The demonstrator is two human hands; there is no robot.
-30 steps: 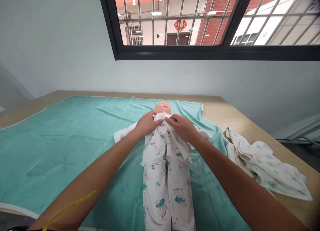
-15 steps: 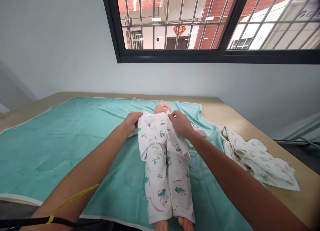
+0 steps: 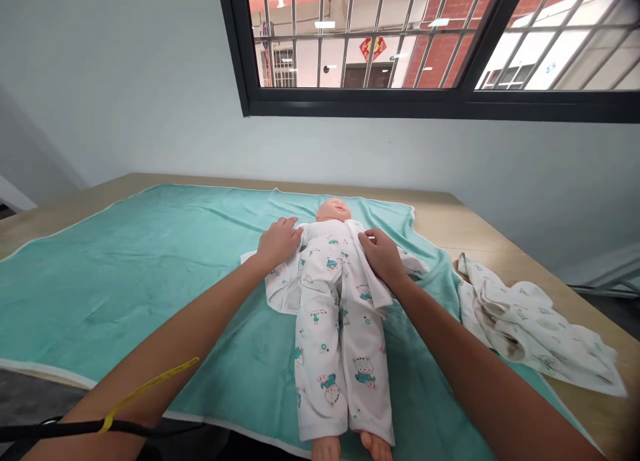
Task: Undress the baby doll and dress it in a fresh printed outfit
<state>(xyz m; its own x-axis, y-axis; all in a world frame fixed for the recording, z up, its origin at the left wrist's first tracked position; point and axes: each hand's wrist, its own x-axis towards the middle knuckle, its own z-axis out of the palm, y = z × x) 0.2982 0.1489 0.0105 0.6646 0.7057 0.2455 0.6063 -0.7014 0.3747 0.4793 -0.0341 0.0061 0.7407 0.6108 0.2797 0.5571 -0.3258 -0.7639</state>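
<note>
A baby doll (image 3: pixel 334 210) lies on its back, its head at the far end and its bare feet toward me. It wears white printed pants (image 3: pixel 323 361). Its white printed jacket (image 3: pixel 281 293) hangs open, the left front panel spread out beside the body. My left hand (image 3: pixel 280 241) lies on the jacket near the doll's shoulder, fingers stretched out. My right hand (image 3: pixel 383 256) has its fingers curled on the edge of the right front panel, by the chest. The doll's arms are hidden inside the spread sleeves.
A teal blanket (image 3: pixel 150 281) lies under the doll on a wooden table (image 3: pixel 480 228). At the right, a crumpled white printed cloth (image 3: pixel 535 321) overlaps the blanket's edge. Behind stand a wall and a barred window (image 3: pixel 360 104). A black cable (image 3: pixel 55 429) crosses my left forearm.
The jacket's left panel has moved outward off the doll's chest, and my left hand has loosened from its edge. My right hand has slid slightly down the right panel. The view has shifted slightly.
</note>
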